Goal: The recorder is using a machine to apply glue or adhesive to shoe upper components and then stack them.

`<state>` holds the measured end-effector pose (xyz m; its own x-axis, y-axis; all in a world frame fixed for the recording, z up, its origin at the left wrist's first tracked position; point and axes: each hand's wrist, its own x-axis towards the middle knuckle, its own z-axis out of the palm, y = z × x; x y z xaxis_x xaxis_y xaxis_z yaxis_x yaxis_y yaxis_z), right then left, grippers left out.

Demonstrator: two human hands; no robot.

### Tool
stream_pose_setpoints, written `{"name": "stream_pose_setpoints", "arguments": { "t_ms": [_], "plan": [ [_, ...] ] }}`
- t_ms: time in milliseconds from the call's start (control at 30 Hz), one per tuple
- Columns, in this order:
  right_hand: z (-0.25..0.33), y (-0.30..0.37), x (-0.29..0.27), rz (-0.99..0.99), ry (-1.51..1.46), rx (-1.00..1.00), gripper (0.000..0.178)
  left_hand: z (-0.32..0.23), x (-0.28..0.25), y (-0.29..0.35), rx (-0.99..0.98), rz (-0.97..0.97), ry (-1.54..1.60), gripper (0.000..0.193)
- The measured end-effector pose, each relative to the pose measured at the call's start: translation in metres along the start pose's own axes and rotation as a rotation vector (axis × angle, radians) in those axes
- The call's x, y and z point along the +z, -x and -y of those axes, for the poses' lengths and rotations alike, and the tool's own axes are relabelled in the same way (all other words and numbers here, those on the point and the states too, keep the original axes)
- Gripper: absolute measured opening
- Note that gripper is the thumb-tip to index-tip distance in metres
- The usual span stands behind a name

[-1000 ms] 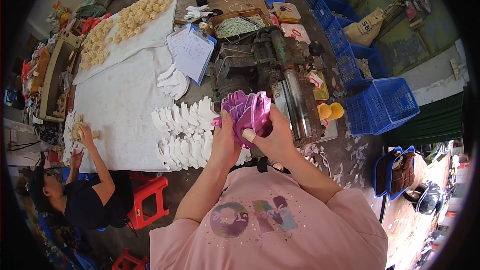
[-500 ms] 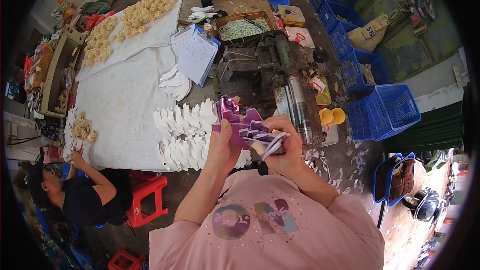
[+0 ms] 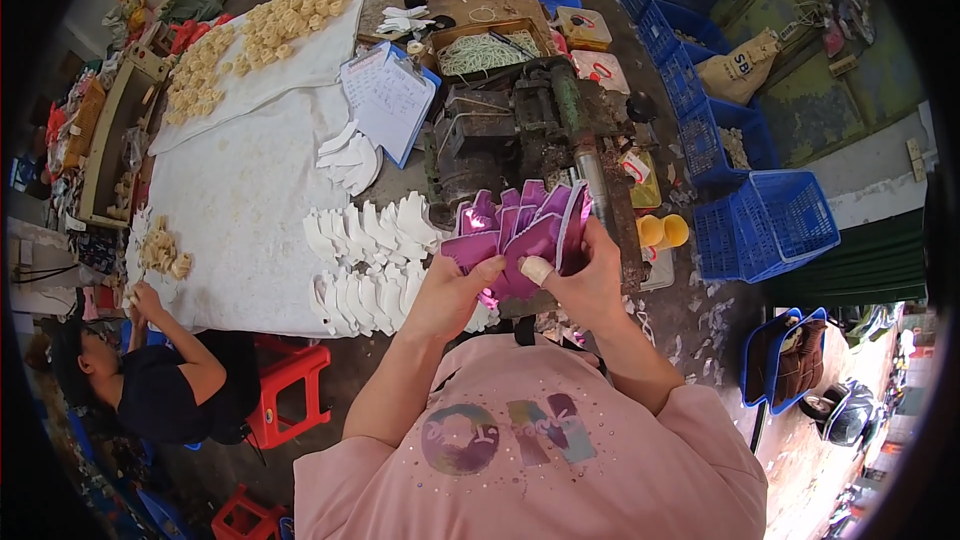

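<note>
My left hand (image 3: 446, 292) and my right hand (image 3: 592, 290) together hold a bundle of shiny purple cut pieces (image 3: 530, 238) with pale edges. The pieces are fanned upright, overlapping one another. Both thumbs press on the near face, and the right thumb wears a beige wrap (image 3: 536, 269). My other fingers are mostly hidden behind the bundle. Beside my left hand, curved white cut pieces (image 3: 365, 228) lie in two rows on the table. A dark, greasy machine (image 3: 485, 130) with a metal cylinder stands just beyond the bundle.
A clipboard with written sheets (image 3: 388, 105) lies by white gloves (image 3: 350, 160). Beige bundles (image 3: 265, 35) cover the white cloth (image 3: 235, 200) at far left. A person (image 3: 150, 380) works at the left near a red stool (image 3: 292, 395). Blue crates (image 3: 765, 225) and yellow cups (image 3: 664, 232) stand right.
The purple pieces, earlier bunched and tilted, are now spread upright in a fan. My right hand has turned so its thumb lies across their near face.
</note>
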<state>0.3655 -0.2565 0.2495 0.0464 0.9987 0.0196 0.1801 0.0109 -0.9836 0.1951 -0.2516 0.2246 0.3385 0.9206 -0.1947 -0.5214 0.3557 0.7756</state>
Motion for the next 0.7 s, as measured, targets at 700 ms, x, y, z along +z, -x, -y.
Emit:
{"name": "stream_pose_setpoints", "arguments": {
  "t_ms": [700],
  "plan": [
    [0.010, -0.007, -0.029, 0.054, -0.303, -0.002, 0.038, -0.010, -0.007, 0.011, -0.025, -0.044, 0.274, 0.055]
  ]
}}
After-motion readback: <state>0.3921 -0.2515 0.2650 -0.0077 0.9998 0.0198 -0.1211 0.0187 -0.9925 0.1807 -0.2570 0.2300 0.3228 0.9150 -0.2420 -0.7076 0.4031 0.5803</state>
